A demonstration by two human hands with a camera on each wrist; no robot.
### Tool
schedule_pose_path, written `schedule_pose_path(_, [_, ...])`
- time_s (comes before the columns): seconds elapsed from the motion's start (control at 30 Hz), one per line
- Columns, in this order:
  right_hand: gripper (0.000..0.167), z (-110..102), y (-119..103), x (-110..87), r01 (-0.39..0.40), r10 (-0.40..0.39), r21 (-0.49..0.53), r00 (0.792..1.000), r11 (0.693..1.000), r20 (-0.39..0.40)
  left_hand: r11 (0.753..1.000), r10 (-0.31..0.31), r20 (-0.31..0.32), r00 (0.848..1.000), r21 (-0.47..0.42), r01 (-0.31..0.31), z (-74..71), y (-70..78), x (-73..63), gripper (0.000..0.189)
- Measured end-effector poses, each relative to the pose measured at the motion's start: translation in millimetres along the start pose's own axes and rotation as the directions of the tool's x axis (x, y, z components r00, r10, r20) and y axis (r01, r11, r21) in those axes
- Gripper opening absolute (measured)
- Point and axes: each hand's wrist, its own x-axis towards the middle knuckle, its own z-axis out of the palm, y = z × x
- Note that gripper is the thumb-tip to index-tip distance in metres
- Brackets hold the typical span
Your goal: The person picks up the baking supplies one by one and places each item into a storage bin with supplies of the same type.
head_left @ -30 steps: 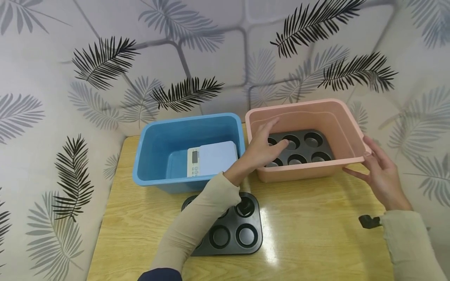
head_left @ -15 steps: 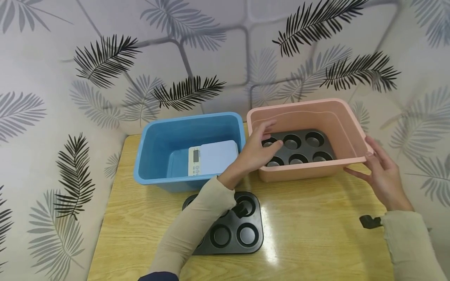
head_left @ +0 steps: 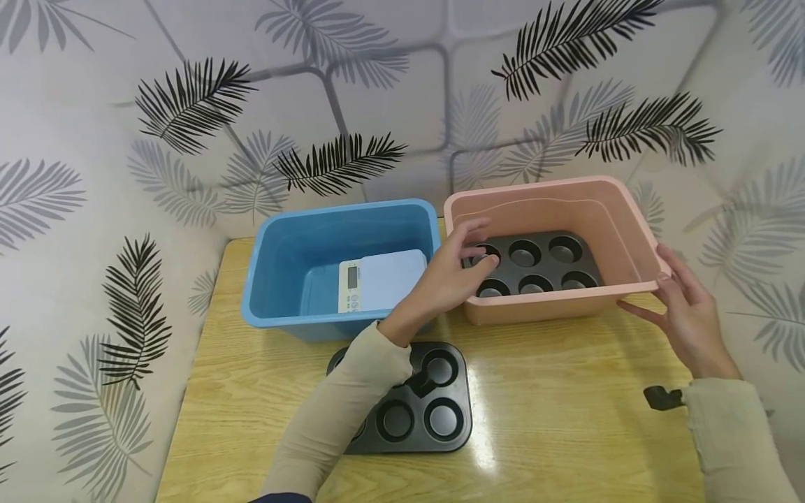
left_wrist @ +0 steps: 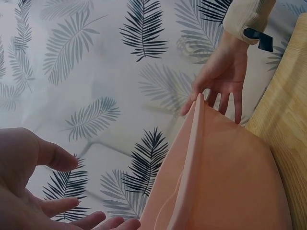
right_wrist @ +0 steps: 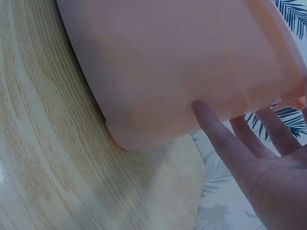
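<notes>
A pink plastic bin (head_left: 534, 309) stands at the back right of the table, with a dark six-cup muffin tin (head_left: 546, 262) lying in it. My left hand (head_left: 449, 272) hovers over the bin's left end, its fingers spread and relaxed around nothing. In the left wrist view, the left hand's fingers (left_wrist: 55, 155) show beside the bin's rim (left_wrist: 192, 163). My right hand (head_left: 692, 321) holds the bin's front right corner, fingers at the rim and one digit along the outer wall (right_wrist: 158, 62). A second muffin tin (head_left: 418, 419) lies on the table below my left forearm, which partly hides it.
A blue plastic bin (head_left: 283, 323) stands left of the pink one, holding a white kitchen scale (head_left: 390, 279). Both bins rest near the patterned wall (head_left: 377, 105) behind the wooden table (head_left: 553, 405). A dark strap end (head_left: 662, 398) sticks out from the right sleeve.
My left hand has drawn back leftward over the pink bin, its fingers closer together than before. My right hand stays at the corner. Both bins and tins keep their places.
</notes>
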Motion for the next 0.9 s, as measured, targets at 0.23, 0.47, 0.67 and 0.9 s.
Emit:
schedule_pose_path(0.23, [0.058,1,2,0.3,0.000,0.000,0.006,1.000,1.000,-0.011,1.000,0.011,0.010,1.000,-0.022,-0.011,-5.3,-4.7,-6.5,0.061])
schedule_pose_path(0.47, [0.054,1,5,-0.1,0.015,-0.014,0.043,1.000,0.999,-0.015,1.000,0.007,0.004,1.000,0.004,-0.007,-12.2,-10.4,-18.4,0.059])
schedule_pose_path(0.67, [0.049,0,6,-1.7,0.003,-0.001,0.029,0.999,1.000,-0.055,1.000,-0.006,-0.002,1.000,-0.004,0.006,-18.3,-16.0,-29.5,0.056])
schedule_pose_path(0.9, [0.048,2,6,0.2,0.010,-0.008,0.042,0.999,0.999,-0.045,1.000,-0.006,0.008,1.000,-0.024,0.006,-25.4,-16.1,-44.5,0.055])
